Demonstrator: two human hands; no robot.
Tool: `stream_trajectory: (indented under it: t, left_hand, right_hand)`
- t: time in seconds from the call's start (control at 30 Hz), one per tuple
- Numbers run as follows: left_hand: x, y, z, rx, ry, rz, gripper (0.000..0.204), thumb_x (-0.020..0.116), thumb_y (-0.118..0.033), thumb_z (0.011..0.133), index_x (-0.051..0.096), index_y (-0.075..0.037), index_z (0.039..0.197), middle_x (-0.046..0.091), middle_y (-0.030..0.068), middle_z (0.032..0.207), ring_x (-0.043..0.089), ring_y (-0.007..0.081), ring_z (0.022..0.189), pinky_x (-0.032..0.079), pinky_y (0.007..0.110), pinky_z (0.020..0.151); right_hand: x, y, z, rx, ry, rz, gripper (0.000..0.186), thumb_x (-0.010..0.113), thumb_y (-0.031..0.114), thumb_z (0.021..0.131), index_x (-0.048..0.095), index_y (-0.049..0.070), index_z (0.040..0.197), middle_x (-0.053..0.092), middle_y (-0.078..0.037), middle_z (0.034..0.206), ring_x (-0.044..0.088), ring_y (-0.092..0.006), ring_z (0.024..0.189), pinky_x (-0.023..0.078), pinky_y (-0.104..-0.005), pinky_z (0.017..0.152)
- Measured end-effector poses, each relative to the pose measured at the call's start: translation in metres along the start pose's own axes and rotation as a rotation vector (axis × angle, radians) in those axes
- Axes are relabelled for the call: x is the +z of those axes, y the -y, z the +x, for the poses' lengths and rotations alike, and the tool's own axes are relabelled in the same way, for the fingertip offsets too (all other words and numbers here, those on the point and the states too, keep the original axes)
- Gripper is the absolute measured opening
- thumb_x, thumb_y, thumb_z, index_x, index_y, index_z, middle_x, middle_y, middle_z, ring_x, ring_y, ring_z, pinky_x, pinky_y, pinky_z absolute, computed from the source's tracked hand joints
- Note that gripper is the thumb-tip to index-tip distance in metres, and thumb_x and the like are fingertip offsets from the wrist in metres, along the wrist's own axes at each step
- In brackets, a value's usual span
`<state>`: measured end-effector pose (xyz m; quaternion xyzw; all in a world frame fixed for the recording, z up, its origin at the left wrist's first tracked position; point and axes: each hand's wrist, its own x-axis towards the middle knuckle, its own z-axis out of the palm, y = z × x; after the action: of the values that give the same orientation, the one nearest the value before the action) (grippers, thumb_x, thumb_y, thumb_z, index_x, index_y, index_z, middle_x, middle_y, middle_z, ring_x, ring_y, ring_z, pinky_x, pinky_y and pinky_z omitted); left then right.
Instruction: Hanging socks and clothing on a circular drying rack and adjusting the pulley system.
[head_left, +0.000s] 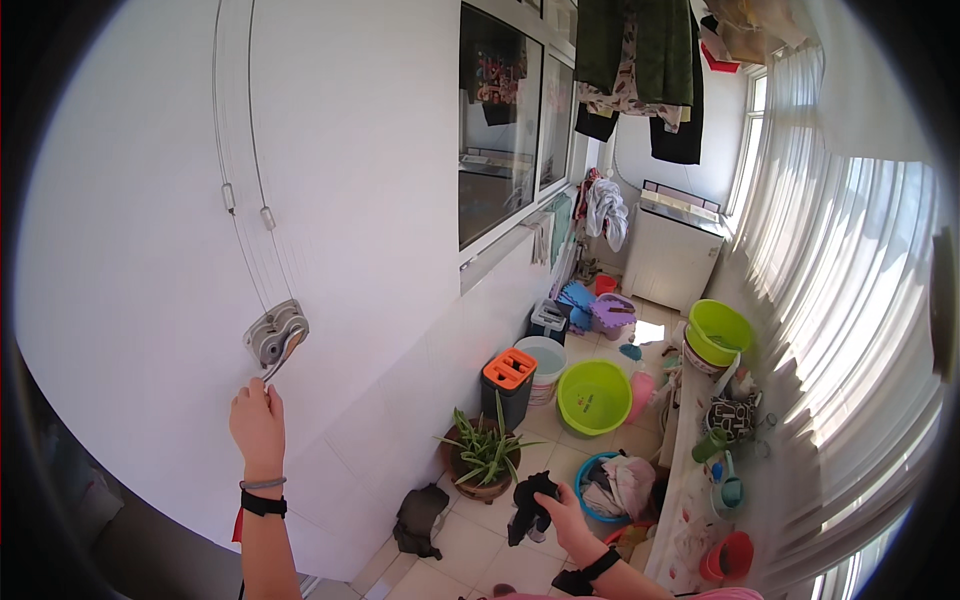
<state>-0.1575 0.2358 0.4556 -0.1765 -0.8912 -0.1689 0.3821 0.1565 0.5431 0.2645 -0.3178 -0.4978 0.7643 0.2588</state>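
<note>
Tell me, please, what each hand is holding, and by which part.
The left hand holds the wall-mounted hand-crank winch by its handle's lower end; the right hand holds a bunched black cloth by its right side.

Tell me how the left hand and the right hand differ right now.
The left hand pinches the handle of the wall-mounted winch; the right hand holds a black cloth.
The left hand is up at the white wall; the right hand is away from it, at the lower middle of the view.
The left hand's wrist shows a grey band and a black one; the right hand's, only a black band.
Both hands are closed on something.
</note>
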Motion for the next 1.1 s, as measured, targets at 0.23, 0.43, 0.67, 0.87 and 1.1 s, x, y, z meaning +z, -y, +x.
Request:
stream_trajectory:
  t: [0.23, 0.43, 0.67, 0.87, 1.1]
  left_hand:
    - [0.111, -0.064, -0.008, 0.171, 0.283, -0.025, 0.019, 0.055, -0.021, 0.091, 0.049, -0.006, 0.1, 0.057, 0.0159, 0.089, 0.062, 0.0323, 0.072, 0.052, 0.042, 0.062]
    - [0.109, -0.135, 0.107, 0.421, 0.172, -0.069, 0.011, 0.051, -0.006, 0.085, 0.05, -0.005, 0.095, 0.06, 0.0148, 0.076, 0.063, 0.0314, 0.068, 0.05, 0.041, 0.055]
    - [0.014, -0.09, 0.149, 0.317, -0.276, 0.075, 0.008, 0.057, -0.014, 0.086, 0.052, -0.008, 0.091, 0.056, 0.0085, 0.062, 0.058, 0.0263, 0.055, 0.045, 0.037, 0.046]
    - [-0.017, -0.025, 0.055, 0.033, -0.334, 0.054, 0.01, 0.059, -0.016, 0.088, 0.057, -0.01, 0.096, 0.057, 0.0084, 0.066, 0.058, 0.0262, 0.055, 0.044, 0.036, 0.047]
    - [0.081, -0.032, -0.03, 0.075, 0.11, -0.046, 0.009, 0.059, -0.014, 0.086, 0.053, -0.008, 0.089, 0.057, 0.0132, 0.076, 0.06, 0.0316, 0.061, 0.049, 0.041, 0.053]
  right_hand:
    - [-0.01, 0.005, 0.012, -0.021, 0.016, 0.022, 0.028, 0.069, 0.011, 0.082, 0.051, 0.003, 0.102, 0.059, -0.005, 0.091, 0.058, -0.0123, 0.082, 0.047, -0.0263, 0.072]
    - [0.005, 0.015, 0.022, -0.019, 0.127, 0.029, 0.026, 0.067, 0.006, 0.085, 0.052, 0.004, 0.106, 0.062, -0.005, 0.096, 0.059, -0.0123, 0.088, 0.047, -0.0255, 0.078]
    - [-0.027, 0.012, 0.041, 0.041, 0.143, -0.004, 0.028, 0.066, 0.006, 0.084, 0.052, 0.003, 0.109, 0.061, -0.005, 0.101, 0.058, -0.0123, 0.091, 0.045, -0.0259, 0.08]
    - [-0.051, 0.004, 0.056, 0.06, 0.148, -0.076, 0.024, 0.058, 0.004, 0.088, 0.051, 0.0, 0.11, 0.061, -0.008, 0.103, 0.059, -0.0175, 0.095, 0.047, -0.0304, 0.086]
    - [-0.024, 0.003, 0.054, 0.064, 0.116, -0.086, 0.026, 0.063, 0.005, 0.086, 0.052, 0.0, 0.109, 0.06, -0.007, 0.101, 0.058, -0.0149, 0.092, 0.046, -0.0276, 0.082]
